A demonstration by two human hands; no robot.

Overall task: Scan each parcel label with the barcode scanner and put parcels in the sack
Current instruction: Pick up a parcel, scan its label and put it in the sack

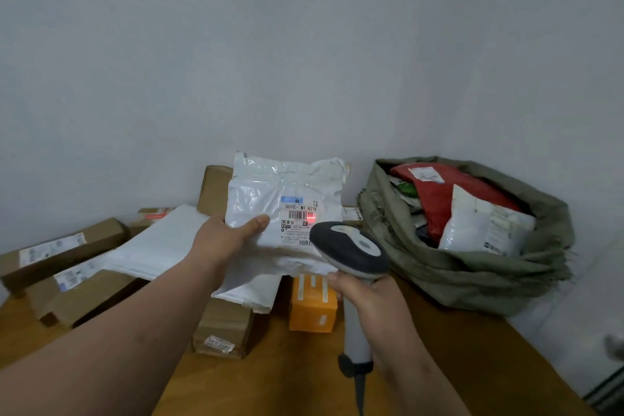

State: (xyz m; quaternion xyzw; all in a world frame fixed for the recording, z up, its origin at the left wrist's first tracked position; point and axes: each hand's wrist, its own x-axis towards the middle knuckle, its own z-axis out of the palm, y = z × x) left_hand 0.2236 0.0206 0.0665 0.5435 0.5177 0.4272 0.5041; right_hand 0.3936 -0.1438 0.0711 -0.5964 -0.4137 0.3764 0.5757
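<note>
My left hand (pixel 227 236) grips a white plastic mailer parcel (pixel 270 192) by its lower left edge and holds it up, label facing me. A red scan light falls on the barcode of its label (pixel 300 218). My right hand (pixel 369 297) grips the handle of a grey and white barcode scanner (pixel 351 248), whose head points at the label from just below and right. An olive green sack (pixel 472 267) lies open at the right, with a red parcel (pixel 449 192) and a white parcel (pixel 472 226) inside.
Brown cardboard boxes (pixel 60 253) and a flat white mailer (pixel 162 243) are piled at the left and middle of the wooden table (pixel 287 378). A small orange box (pixel 312 306) sits under the held parcel. A grey wall stands close behind.
</note>
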